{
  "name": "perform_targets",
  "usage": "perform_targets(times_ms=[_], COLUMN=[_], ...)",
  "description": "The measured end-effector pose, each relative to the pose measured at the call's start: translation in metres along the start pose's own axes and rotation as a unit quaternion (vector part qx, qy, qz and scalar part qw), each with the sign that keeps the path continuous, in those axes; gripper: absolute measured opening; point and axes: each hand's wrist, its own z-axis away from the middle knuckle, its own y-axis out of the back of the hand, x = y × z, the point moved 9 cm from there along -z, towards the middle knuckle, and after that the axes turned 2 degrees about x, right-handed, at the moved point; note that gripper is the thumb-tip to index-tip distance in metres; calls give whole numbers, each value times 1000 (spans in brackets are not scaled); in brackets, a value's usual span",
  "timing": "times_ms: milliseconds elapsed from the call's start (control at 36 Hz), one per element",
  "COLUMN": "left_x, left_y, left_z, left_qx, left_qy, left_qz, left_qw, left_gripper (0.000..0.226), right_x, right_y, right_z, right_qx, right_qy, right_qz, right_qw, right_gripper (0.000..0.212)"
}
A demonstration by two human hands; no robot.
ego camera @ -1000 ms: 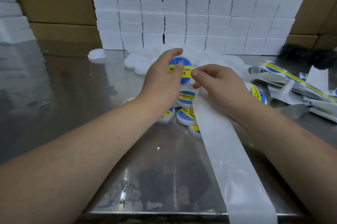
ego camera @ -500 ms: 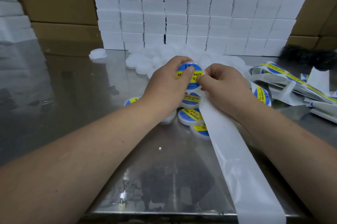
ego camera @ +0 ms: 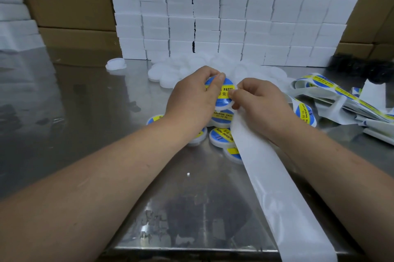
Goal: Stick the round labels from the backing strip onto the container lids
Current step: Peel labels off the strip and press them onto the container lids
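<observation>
Over the steel table (ego camera: 96, 112), the left hand (ego camera: 191, 101) grips a white lid (ego camera: 222, 108) by its rim, with the thumb lying across the round label (ego camera: 223, 93) on top. With its fingers curled, the right hand (ego camera: 260, 104) presses the label's right edge and holds the backing strip (ego camera: 266, 176), which trails to the table's near edge. Labelled lids (ego camera: 220, 137) lie beneath both hands. Blank lids (ego camera: 166, 72) are heaped just behind, in front of stacked white boxes (ego camera: 234, 16).

Steel table (ego camera: 85, 133) gleaming, mirror-bright, scuffed toward its front edge. Backing strip (ego camera: 277, 187): smooth white paper, faint waxy sheen. Round label (ego camera: 221, 93) glossy on a matt white plastic lid (ego camera: 222, 109). Cartons (ego camera: 74, 6) behind the far edge, dull brown cardboard.
</observation>
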Motion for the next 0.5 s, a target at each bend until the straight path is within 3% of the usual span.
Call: perform_targets(times_ms=[167,250,333,500], left_x=[-16,-23,-31,-27], left_y=[2,-5,-14,-4], left_z=[-3,-4,-3,-10], left_qx=[-16,-57,-93,-49], left_qy=[42,50,58,20], left_qz=[-64,-174,-279,-341], left_qw=[997,982,954,938], left_gripper=[23,27,29,38], right_x=[4,3,2,-12], right_y=[6,4,4,8], right_z=[-3,-4,-5,-1], right_qx=[6,1,4,37], right_qy=[-17,-8,4,69], right_qz=[-5,-5,-13,5], right_qw=[1000,1000,1000,997], right_gripper=[31,22,30,44])
